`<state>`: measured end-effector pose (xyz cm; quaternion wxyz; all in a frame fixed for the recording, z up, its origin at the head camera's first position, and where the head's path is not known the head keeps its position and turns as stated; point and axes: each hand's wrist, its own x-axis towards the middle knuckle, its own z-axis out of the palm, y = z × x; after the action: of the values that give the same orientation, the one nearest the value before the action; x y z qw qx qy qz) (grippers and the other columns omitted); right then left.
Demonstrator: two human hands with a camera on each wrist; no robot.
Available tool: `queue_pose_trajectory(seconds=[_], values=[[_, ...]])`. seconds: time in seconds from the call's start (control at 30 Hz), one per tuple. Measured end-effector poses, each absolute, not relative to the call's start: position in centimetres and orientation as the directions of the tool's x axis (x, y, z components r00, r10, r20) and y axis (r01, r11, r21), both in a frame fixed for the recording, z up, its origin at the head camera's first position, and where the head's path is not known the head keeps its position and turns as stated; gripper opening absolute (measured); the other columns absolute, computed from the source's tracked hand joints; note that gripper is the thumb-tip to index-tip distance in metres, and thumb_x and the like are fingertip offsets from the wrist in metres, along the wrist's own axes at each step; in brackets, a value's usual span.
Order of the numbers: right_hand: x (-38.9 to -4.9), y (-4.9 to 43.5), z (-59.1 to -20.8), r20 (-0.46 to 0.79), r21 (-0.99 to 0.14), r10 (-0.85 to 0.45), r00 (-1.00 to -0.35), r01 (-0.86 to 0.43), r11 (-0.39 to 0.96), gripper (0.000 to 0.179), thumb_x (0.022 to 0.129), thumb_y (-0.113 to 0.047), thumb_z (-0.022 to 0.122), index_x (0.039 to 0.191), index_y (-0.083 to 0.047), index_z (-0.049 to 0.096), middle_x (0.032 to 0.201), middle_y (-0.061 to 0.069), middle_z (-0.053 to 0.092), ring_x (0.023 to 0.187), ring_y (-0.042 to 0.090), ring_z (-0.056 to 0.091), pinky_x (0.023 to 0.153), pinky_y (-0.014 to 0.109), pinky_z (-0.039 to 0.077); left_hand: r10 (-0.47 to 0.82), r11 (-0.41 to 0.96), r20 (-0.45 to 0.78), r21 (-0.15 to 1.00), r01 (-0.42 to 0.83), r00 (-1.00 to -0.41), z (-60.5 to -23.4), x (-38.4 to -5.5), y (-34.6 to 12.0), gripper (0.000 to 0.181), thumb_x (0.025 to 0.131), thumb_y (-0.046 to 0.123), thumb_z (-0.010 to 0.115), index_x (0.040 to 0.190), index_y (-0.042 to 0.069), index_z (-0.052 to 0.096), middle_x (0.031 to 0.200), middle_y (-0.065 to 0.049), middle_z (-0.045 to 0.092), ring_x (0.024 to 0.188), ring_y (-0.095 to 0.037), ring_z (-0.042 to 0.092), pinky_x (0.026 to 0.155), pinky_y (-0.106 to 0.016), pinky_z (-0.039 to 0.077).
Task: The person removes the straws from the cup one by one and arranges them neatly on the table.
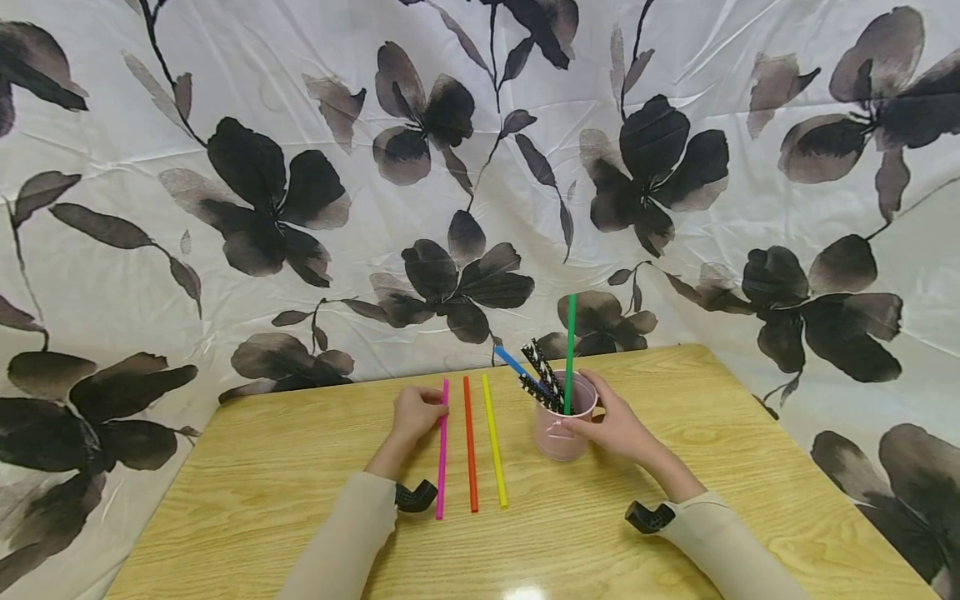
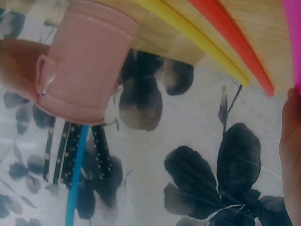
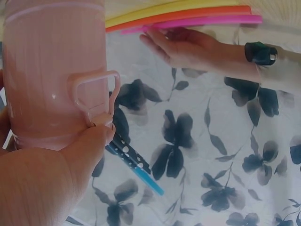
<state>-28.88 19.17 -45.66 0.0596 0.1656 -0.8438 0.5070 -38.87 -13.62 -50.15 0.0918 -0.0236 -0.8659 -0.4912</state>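
My left hand (image 1: 414,413) pinches a magenta straw (image 1: 441,475) near its far end, thumb and fingertips at its side. To the right of it lie a red-orange straw (image 1: 471,450) and a yellow straw (image 1: 494,446), side by side and roughly parallel. My right hand (image 1: 618,427) grips a small pink bucket (image 1: 551,437) by its right side, with the thumb across the front near a small handle (image 3: 116,92). Out of the bucket lean a tall green straw (image 1: 570,350), a blue straw (image 1: 513,361) and several black-and-white patterned straws (image 1: 546,371). Their lower ends are hidden inside.
A light wooden table (image 1: 300,467) carries everything. Behind its far edge hangs a white cloth (image 1: 315,200) with dark flowers. Each wrist wears a black camera mount (image 1: 416,497) over or by a beige sleeve (image 1: 348,525).
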Motion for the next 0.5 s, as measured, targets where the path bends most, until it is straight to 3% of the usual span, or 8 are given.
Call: queue_pose_trajectory(seconds=[0.2, 0.37, 0.5], values=[[-28.8, 19.2, -45.5, 0.273, -0.836, -0.229, -0.934, -0.348, 0.424, 0.082, 0.074, -0.036, 0.07, 0.138, -0.022, 0.022, 0.125, 0.013, 0.042, 0.106, 0.031, 0.047, 0.075, 0.037, 0.047, -0.053, 0.578, 0.196, 0.806, 0.13, -0.979, -50.2, -38.9, -13.5, 0.023, 0.065, 0.005, 0.075, 0.087, 0.002, 0.069, 0.075, -0.004, 0.065, 0.074, -0.017, 0.06, 0.064, -0.028, 0.049], [-27.9, 18.8, -44.1, 0.26, -0.855, -0.238, -0.936, -0.338, 0.393, 0.081, 0.075, -0.026, 0.07, 0.138, -0.014, 0.022, 0.125, 0.021, 0.04, 0.107, 0.038, 0.045, 0.077, 0.044, 0.046, -0.049, 0.595, 0.195, 0.794, 0.128, -0.98, -50.2, -38.8, -13.4, 0.022, 0.066, 0.006, 0.075, 0.087, 0.003, 0.07, 0.076, -0.003, 0.065, 0.077, -0.018, 0.06, 0.068, -0.029, 0.049], [-28.3, 18.9, -44.7, 0.262, -0.843, -0.241, -0.934, -0.343, 0.414, 0.081, 0.076, -0.028, 0.07, 0.139, -0.017, 0.02, 0.126, 0.019, 0.039, 0.107, 0.036, 0.045, 0.076, 0.042, 0.046, -0.048, 0.606, 0.204, 0.784, 0.134, -0.978, -50.2, -38.8, -13.5, 0.021, 0.066, 0.008, 0.074, 0.086, 0.003, 0.07, 0.075, -0.002, 0.065, 0.077, -0.018, 0.059, 0.069, -0.03, 0.048]])
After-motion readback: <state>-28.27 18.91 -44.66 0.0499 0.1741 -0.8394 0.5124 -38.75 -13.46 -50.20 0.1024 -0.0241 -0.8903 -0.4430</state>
